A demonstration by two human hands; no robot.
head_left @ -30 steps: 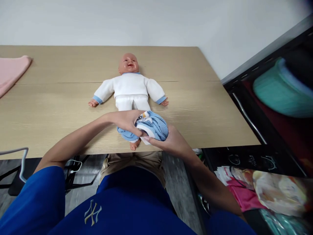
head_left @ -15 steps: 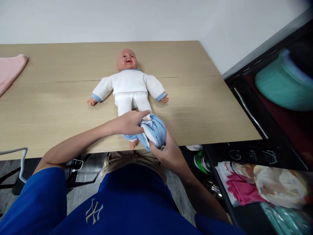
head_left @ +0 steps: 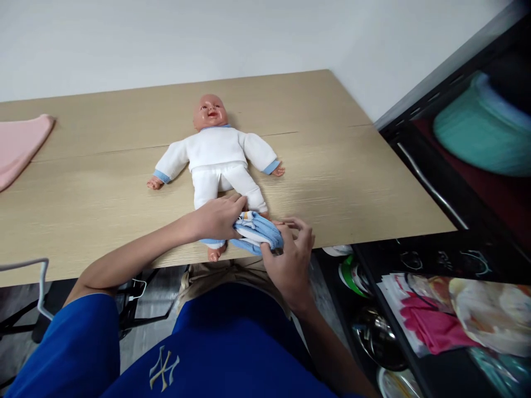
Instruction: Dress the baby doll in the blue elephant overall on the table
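Note:
A baby doll [head_left: 216,148] in a white top and white trousers with blue cuffs lies face up, its feet toward me. Over its lower legs is a bunched blue and white terry cloth [head_left: 260,229]. My left hand [head_left: 219,217] grips the cloth's left end and covers part of the doll's legs. At the cloth's right end, my right hand [head_left: 289,255] pinches it between thumb and fingers, some of them loosely raised. One doll foot [head_left: 215,253] shows at the table's front edge; the other is mostly hidden behind the cloth.
The wooden table [head_left: 344,166] ends just before my waist. A pink cloth [head_left: 20,145] lies at far left. On the right stands a dark shelf unit with a teal bowl [head_left: 481,132], pink cloth [head_left: 435,326] and a metal bowl [head_left: 379,337]. A grey cable [head_left: 41,276] hangs at left.
The cloth looks flatter and more gathered. My right hand has shifted up and right along it, its fingers now over the far side. The doll's leg on the right now angles outward.

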